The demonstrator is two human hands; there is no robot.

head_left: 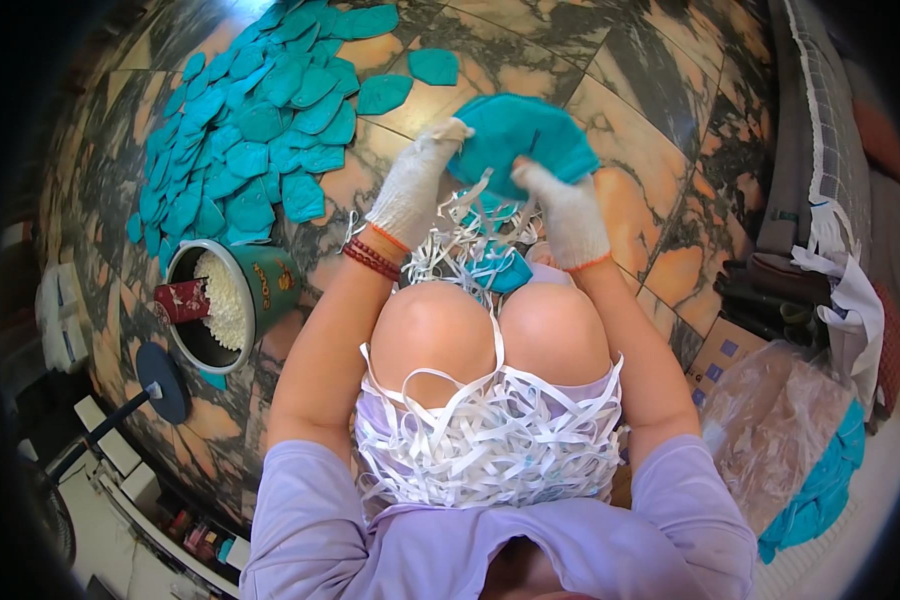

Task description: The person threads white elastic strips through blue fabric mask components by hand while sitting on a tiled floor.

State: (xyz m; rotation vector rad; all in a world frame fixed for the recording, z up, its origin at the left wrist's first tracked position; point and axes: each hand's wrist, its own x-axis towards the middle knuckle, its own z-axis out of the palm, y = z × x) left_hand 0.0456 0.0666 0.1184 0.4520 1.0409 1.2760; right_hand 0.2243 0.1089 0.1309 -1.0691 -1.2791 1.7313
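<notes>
My left hand [412,185], in a white knit glove with an orange cuff edge, pinches the left edge of a teal face mask [520,125]. My right hand [570,215], gloved the same way, grips the mask's lower right side, with thumb and fingers closed on it. The mask is spread between both hands, beyond my knees; whether it is one layer or several I cannot tell. Below it, more teal masks [505,268] lie tangled with white elastic straps [445,240]. A thick heap of white straps [490,440] covers my lap.
A large pile of teal masks [260,130] spreads over the marble-patterned floor at far left. Closer stands a green bucket [275,290] of white pellets, with a red object [182,302] in it. On the right are a clear plastic bag [770,420] and more teal pieces [820,490].
</notes>
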